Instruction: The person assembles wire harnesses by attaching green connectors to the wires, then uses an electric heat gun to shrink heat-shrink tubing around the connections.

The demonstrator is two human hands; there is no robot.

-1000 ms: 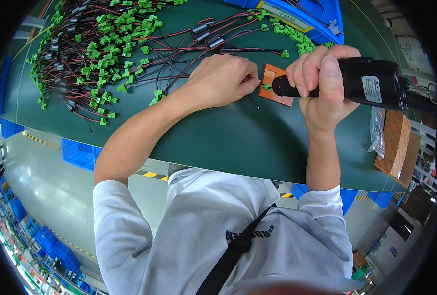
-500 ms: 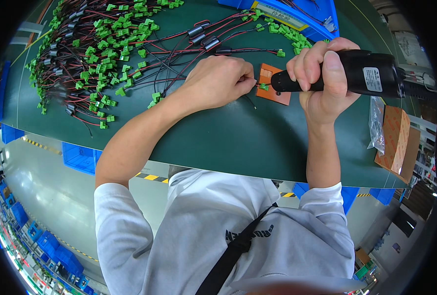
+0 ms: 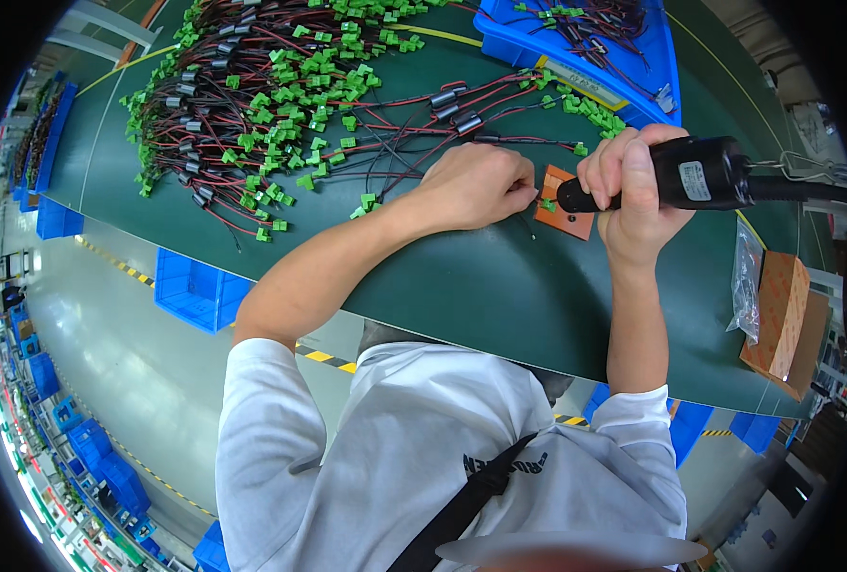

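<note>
My right hand (image 3: 638, 195) is wrapped round a black electric screwdriver (image 3: 714, 173), tilted so that its narrow end points left. That end stands over an orange fixture block (image 3: 572, 225) on the table. A small green terminal connector (image 3: 548, 204) sits at the block's left part, beside the screwdriver's end; the bit itself is hard to make out. Just left of the block, my left hand (image 3: 476, 186) is closed in a pinch on a thin wire lead whose dark loose end (image 3: 531, 229) shows below the fingers. Most of that lead is hidden by the hand.
A large heap of red-and-black wire leads (image 3: 252, 124) with green connectors covers the table's left side. Behind my hands lie several leads with black cylinders (image 3: 466, 121). A blue bin (image 3: 528, 43) stands at the back; a cardboard box (image 3: 776, 310) and clear plastic bag (image 3: 747, 281) sit right.
The whole view has shifted, so the table and both hands appear farther right and lower. Both hands keep their grips, and the screwdriver's end stays at the orange block.
</note>
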